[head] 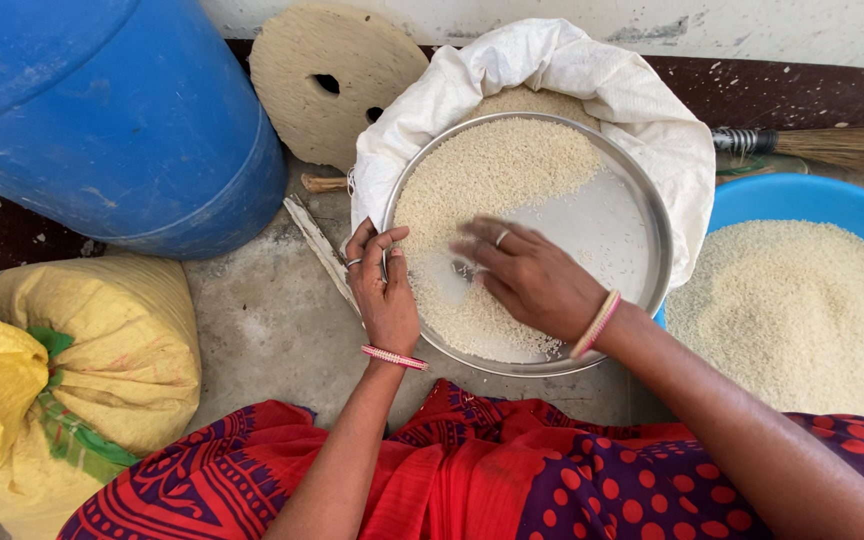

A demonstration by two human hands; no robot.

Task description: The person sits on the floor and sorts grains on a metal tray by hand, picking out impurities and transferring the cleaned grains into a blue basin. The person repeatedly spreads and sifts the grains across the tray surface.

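Yellow woven sack (pixel 102 350), bulging and closed, with a green and red band, lying at lower left on the concrete floor (pixel 272 330); no readable label visible. White woven sack (pixel 642 110), mouth open and rolled back, standing at upper centre against the wall, with rice showing inside behind the tray. Round steel tray (pixel 642 215), shallow, resting level over the white sack's mouth; rice (pixel 492 170) heaped across its far-left half and in a thinner band along the left and near edge, the right part bare metal. Left hand (pixel 384 290), ringed, with a pink bangle at the wrist, closed around the tray's left rim, thumb inside and fingers wrapped over the edge. Right hand (pixel 532 275), ringed and bangled, lying palm down inside the tray, fingers loosely spread and pointing left, fingertips touching the grains, holding nothing. Blue plastic basin (pixel 762 195) to the right of the tray, holding a broad mound of rice. Large blue drum (pixel 122 110) at upper left. Round perforated disc (pixel 332 75) leaning on the wall behind the white sack. Broom (pixel 832 145) lying at upper right, long axis left to right, bristles to the right
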